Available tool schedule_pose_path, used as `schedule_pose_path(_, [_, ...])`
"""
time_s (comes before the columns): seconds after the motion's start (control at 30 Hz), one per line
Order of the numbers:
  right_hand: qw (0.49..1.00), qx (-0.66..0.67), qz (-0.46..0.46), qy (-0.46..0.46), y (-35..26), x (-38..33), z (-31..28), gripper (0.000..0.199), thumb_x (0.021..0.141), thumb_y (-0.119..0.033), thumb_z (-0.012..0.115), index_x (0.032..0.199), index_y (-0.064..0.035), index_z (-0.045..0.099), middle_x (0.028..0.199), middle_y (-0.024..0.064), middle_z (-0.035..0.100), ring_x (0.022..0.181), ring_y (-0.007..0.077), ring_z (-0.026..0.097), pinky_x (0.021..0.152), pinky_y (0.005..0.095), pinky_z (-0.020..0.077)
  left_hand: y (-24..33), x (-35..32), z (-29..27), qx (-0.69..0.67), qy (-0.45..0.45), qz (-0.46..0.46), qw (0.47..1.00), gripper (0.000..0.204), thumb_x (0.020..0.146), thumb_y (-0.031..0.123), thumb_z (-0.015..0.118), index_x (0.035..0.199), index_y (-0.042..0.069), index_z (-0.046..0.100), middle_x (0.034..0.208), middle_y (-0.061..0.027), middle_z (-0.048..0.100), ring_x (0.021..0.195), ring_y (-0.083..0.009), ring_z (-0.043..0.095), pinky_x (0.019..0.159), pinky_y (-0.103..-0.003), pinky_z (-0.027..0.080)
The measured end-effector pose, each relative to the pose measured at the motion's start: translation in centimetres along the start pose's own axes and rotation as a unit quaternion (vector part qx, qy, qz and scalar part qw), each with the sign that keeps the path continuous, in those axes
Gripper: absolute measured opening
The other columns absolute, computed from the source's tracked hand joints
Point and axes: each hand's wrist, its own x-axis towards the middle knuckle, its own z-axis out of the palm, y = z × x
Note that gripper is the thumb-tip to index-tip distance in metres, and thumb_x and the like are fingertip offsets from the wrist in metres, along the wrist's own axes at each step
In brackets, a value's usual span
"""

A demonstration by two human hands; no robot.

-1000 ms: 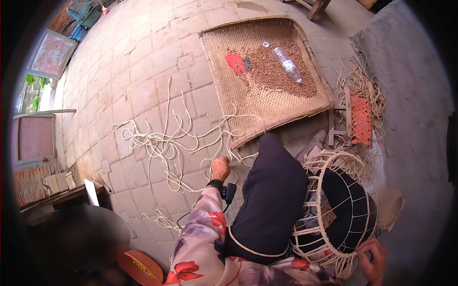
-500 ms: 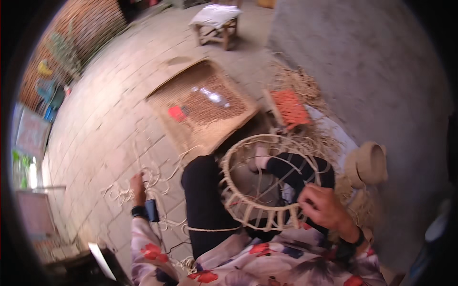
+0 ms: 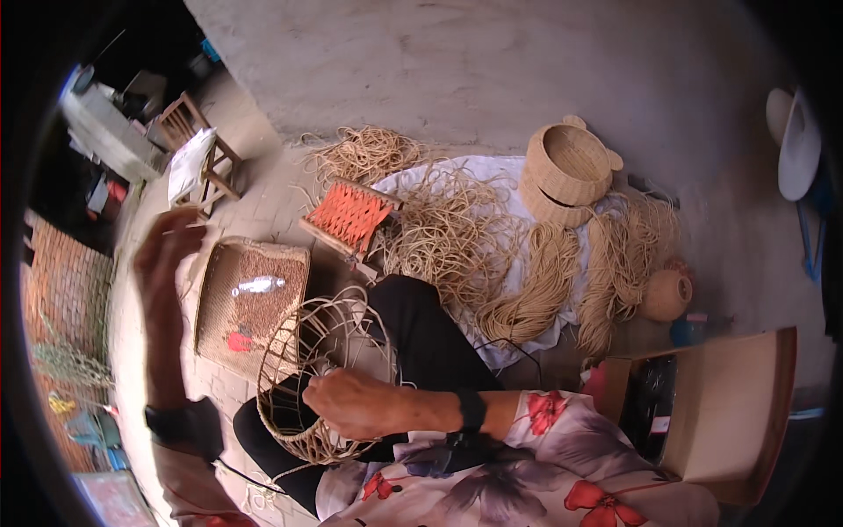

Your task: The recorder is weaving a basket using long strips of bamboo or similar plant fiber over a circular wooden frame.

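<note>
An unfinished basket (image 3: 327, 450), with open ribs of pale cord or cane and a braided rim, rests tilted on my lap against my dark trouser legs. My right hand (image 3: 356, 404) is closed on its near right side; the fingers hide the exact spot they grip. Raised at the far left, well apart from the basket, is my left hand (image 3: 169, 250). Motion smears its fingers, and whether a strand lies in them is unclear. Beyond the basket lies a shallow woven tray (image 3: 211, 329) bearing small brown grains, a clear bottle (image 3: 259, 285) and a red object (image 3: 239, 341).
An orange-webbed stool (image 3: 349, 215) stands past my knee. Tangled cord (image 3: 448, 233) and hanks (image 3: 536, 285) cover a white cloth (image 3: 518, 173). A lidded, eared basket (image 3: 549, 198) sits behind. At right is an open cardboard box (image 3: 738, 413); far left, a wooden chair (image 3: 189, 167).
My view has swung to the right. My left hand has risen from low over the floor strands. The basket is tipped differently, and my right hand now reaches across to it.
</note>
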Motion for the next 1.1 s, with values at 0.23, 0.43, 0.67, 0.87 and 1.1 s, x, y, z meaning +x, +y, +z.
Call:
schedule_pose_path(0.23, [0.999, 0.035, 0.01, 0.019, -0.6, -0.7, -1.3, 0.018, 0.068, -0.004, 0.06, 0.083, 0.006, 0.057, 0.077, 0.0206, 0.062, 0.071, 0.035, 0.066, 0.063, 0.0433, 0.053, 3.6, -1.6, 16.2, 0.046, -0.329, 0.008, 0.943, 0.02, 0.089, 0.018, 0.064, 0.103, 0.004, 0.065, 0.099, -0.0077, 0.064, 0.088, -0.0184, 0.063, 0.077, -0.032, 0.052])
schedule_pose_path(0.43, [0.996, 0.03, -0.015, 0.081, -0.4, -0.8, -0.6, 0.015, 0.066, -0.005, 0.062, 0.075, 0.0074, 0.06, 0.072, 0.0219, 0.062, 0.07, 0.0364, 0.065, 0.064, 0.0428, 0.0527, 1.0, -1.9, 10.4, 0.102, -0.212, -0.081, 0.968, 0.037, 0.085, 0.014, 0.068, 0.12, 0.007, 0.059, 0.117, -0.0094, 0.061, 0.097, -0.0208, 0.062, 0.085, -0.033, 0.05])
schedule_pose_path(0.67, [0.998, 0.03, 0.022, 0.042, -0.4, -0.6, -0.3, 0.021, 0.07, -0.008, 0.064, 0.083, 0.007, 0.057, 0.079, 0.0195, 0.061, 0.073, 0.0335, 0.064, 0.067, 0.0418, 0.0522, -3.3, -9.5, -2.3, 0.105, -0.006, -0.137, 0.985, 0.032, 0.091, 0.023, 0.056, 0.107, -0.004, 0.061, 0.099, -0.011, 0.062, 0.082, -0.0186, 0.06, 0.076, -0.03, 0.049])
schedule_pose_path(0.87, [0.999, 0.026, -0.023, 0.034, 0.1, -0.6, -0.3, 0.015, 0.071, -0.007, 0.058, 0.078, 0.0022, 0.049, 0.077, 0.0164, 0.053, 0.069, 0.0335, 0.059, 0.062, 0.043, 0.0485, -12.2, -26.1, -11.2, 0.049, 0.22, -0.303, 0.926, 0.024, 0.092, 0.02, 0.056, 0.106, 0.001, 0.062, 0.083, -0.0038, 0.06, 0.07, -0.0092, 0.057, 0.064, -0.022, 0.048])
schedule_pose_path(1.1, [0.997, 0.036, 0.037, -0.048, -1.9, 1.1, -2.5, 0.008, 0.075, -0.002, 0.061, 0.08, -0.0022, 0.054, 0.073, 0.0125, 0.052, 0.063, 0.0294, 0.055, 0.057, 0.0373, 0.0445, -25.9, -52.5, -11.6, -0.196, 0.309, -0.475, 0.8, 0.02, 0.089, 0.011, 0.052, 0.106, 0.005, 0.062, 0.07, 0.0003, 0.057, 0.058, -0.0086, 0.053, 0.05, -0.022, 0.043])
